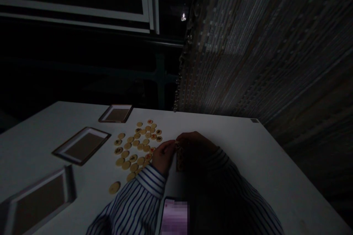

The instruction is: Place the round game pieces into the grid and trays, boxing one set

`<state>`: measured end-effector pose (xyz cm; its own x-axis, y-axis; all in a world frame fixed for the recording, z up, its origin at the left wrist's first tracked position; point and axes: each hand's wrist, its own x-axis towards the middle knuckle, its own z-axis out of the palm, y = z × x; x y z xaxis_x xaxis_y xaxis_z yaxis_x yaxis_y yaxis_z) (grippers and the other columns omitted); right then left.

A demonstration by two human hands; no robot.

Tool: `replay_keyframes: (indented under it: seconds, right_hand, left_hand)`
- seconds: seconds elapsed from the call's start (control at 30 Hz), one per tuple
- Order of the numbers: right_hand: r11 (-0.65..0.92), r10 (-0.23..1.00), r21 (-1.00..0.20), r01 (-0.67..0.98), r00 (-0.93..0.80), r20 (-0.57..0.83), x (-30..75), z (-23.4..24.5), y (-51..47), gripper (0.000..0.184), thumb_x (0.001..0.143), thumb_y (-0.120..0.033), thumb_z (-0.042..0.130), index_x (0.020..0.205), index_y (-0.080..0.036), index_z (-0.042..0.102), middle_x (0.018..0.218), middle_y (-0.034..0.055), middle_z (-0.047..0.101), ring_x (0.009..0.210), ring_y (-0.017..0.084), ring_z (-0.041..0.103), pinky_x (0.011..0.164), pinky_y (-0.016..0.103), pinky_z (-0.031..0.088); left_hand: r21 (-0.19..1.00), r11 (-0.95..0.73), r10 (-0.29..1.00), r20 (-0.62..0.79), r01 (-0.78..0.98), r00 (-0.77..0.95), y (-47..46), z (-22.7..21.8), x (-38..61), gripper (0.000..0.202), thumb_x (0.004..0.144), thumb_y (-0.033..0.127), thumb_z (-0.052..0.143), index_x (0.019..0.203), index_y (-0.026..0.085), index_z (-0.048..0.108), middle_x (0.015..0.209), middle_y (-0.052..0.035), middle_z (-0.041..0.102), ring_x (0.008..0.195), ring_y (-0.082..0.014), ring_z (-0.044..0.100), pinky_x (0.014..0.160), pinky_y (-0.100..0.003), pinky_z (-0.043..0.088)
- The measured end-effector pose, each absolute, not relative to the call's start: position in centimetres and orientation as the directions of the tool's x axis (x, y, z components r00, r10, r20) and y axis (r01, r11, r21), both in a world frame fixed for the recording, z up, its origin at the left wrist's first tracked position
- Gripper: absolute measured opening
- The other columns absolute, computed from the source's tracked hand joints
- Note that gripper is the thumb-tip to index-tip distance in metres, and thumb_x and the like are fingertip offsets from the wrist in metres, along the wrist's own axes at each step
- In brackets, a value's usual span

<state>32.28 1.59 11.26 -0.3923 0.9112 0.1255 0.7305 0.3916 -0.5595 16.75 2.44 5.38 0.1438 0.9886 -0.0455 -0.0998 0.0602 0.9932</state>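
Note:
My left hand (163, 157) is bent inward, its thumb and fingers pinched together at the far end of a narrow brown box (180, 166). Round wooden Chinese chess pieces appear to stand in a row inside that box. My right hand (196, 142) curls over the box's far right side, in deep shadow, with its fingertips meeting those of the left. Whatever sits between the fingertips is too dark to make out. Left of the box, many loose Chinese chess pieces (136, 143) lie spread on the white table (237, 139), some showing red or black characters.
Three shallow trays with brown bottoms stand on the left: a far tray (117, 114), a middle tray (84, 146) and a near tray (38, 203). A lit phone (173, 216) lies at the near edge, below my wrists. Behind the table hangs a bead curtain (234, 44).

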Motion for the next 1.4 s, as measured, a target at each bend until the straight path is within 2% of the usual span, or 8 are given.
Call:
replay_keyframes:
  seconds: [0.23, 0.4, 0.53, 0.63, 0.83, 0.97, 1.13, 1.4]
  right_hand:
    - [0.397, 0.910, -0.558, 0.728, -0.394, 0.133, 32.4, 11.0, 1.6, 0.020, 0.082, -0.022, 0.046, 0.093, -0.016, 0.062, 0.086, 0.0056, 0.067, 0.076, 0.015, 0.062, 0.069, 0.024, 0.046]
    - [0.464, 0.877, -0.548, 0.696, -0.451, 0.169, 32.5, 10.6, 2.0, 0.020, 0.082, -0.023, 0.047, 0.094, -0.017, 0.062, 0.092, 0.0054, 0.067, 0.084, 0.015, 0.061, 0.076, 0.025, 0.045]
    - [0.466, 0.879, -0.516, 0.719, -0.440, 0.182, 32.4, 10.4, 2.2, 0.020, 0.081, -0.023, 0.048, 0.092, -0.016, 0.063, 0.091, 0.0067, 0.067, 0.084, 0.016, 0.061, 0.076, 0.026, 0.045]
    - [0.460, 0.883, -0.544, 0.702, -0.425, 0.199, 32.4, 10.5, 2.1, 0.021, 0.081, -0.024, 0.047, 0.092, -0.015, 0.063, 0.090, 0.0066, 0.067, 0.082, 0.014, 0.061, 0.074, 0.024, 0.045]
    - [0.378, 0.920, -0.556, 0.740, -0.365, 0.140, 32.6, 10.9, 1.6, 0.021, 0.081, -0.022, 0.046, 0.095, -0.014, 0.060, 0.084, 0.0062, 0.067, 0.073, 0.013, 0.061, 0.066, 0.023, 0.045]
    - [0.396, 0.913, -0.563, 0.725, -0.378, 0.155, 32.7, 10.7, 1.6, 0.020, 0.080, -0.021, 0.047, 0.095, -0.015, 0.059, 0.084, 0.0055, 0.067, 0.071, 0.012, 0.060, 0.065, 0.022, 0.044]
    - [0.322, 0.941, -0.588, 0.742, -0.319, 0.113, 32.5, 11.4, 1.3, 0.016, 0.079, -0.021, 0.047, 0.089, -0.016, 0.059, 0.075, 0.0024, 0.066, 0.064, 0.010, 0.059, 0.059, 0.019, 0.043]
    - [0.308, 0.942, -0.572, 0.761, -0.328, 0.071, 32.3, 12.2, 1.2, 0.016, 0.078, -0.021, 0.049, 0.088, -0.017, 0.061, 0.080, 0.0031, 0.067, 0.071, 0.012, 0.060, 0.065, 0.022, 0.043]
  left_hand:
    - [0.995, 0.054, 0.989, -0.042, -0.081, 0.143, 2.5, 5.2, 16.7, 0.028, 0.063, 0.035, 0.064, 0.081, 0.014, 0.067, 0.078, -0.0058, 0.070, 0.077, -0.0184, 0.063, 0.074, -0.029, 0.049]
    - [0.996, 0.046, 0.989, -0.034, -0.077, 0.145, 2.6, 5.0, 16.7, 0.028, 0.063, 0.036, 0.064, 0.080, 0.014, 0.067, 0.077, -0.0058, 0.070, 0.078, -0.0187, 0.063, 0.074, -0.029, 0.049]
    - [0.993, 0.050, 0.991, -0.036, -0.106, 0.131, 2.4, 6.0, 16.7, 0.028, 0.059, 0.036, 0.066, 0.076, 0.014, 0.067, 0.074, -0.0060, 0.070, 0.073, -0.0188, 0.064, 0.069, -0.030, 0.050]
    - [0.986, 0.085, 0.991, -0.068, -0.145, 0.114, 2.2, 6.7, 16.7, 0.028, 0.054, 0.033, 0.069, 0.073, 0.013, 0.066, 0.070, -0.0056, 0.070, 0.069, -0.0183, 0.064, 0.066, -0.029, 0.050]
    - [0.982, 0.090, 0.993, -0.075, -0.165, 0.094, 2.1, 7.0, 16.8, 0.027, 0.054, 0.032, 0.068, 0.072, 0.013, 0.066, 0.068, -0.0061, 0.070, 0.066, -0.0177, 0.064, 0.063, -0.028, 0.051]
    - [0.980, 0.089, 0.992, -0.070, -0.180, 0.105, 2.2, 6.3, 16.8, 0.028, 0.055, 0.032, 0.067, 0.075, 0.013, 0.065, 0.070, -0.0060, 0.070, 0.067, -0.0172, 0.064, 0.065, -0.028, 0.051]
    - [0.973, 0.105, 0.985, -0.074, -0.203, 0.155, 2.5, 5.1, 16.9, 0.030, 0.057, 0.034, 0.067, 0.079, 0.014, 0.065, 0.074, -0.0062, 0.070, 0.071, -0.0179, 0.064, 0.068, -0.029, 0.051]
    - [0.981, 0.080, 0.986, -0.051, -0.179, 0.160, 2.4, 5.3, 16.9, 0.029, 0.058, 0.033, 0.068, 0.079, 0.014, 0.066, 0.076, -0.0069, 0.070, 0.075, -0.0189, 0.065, 0.071, -0.030, 0.050]
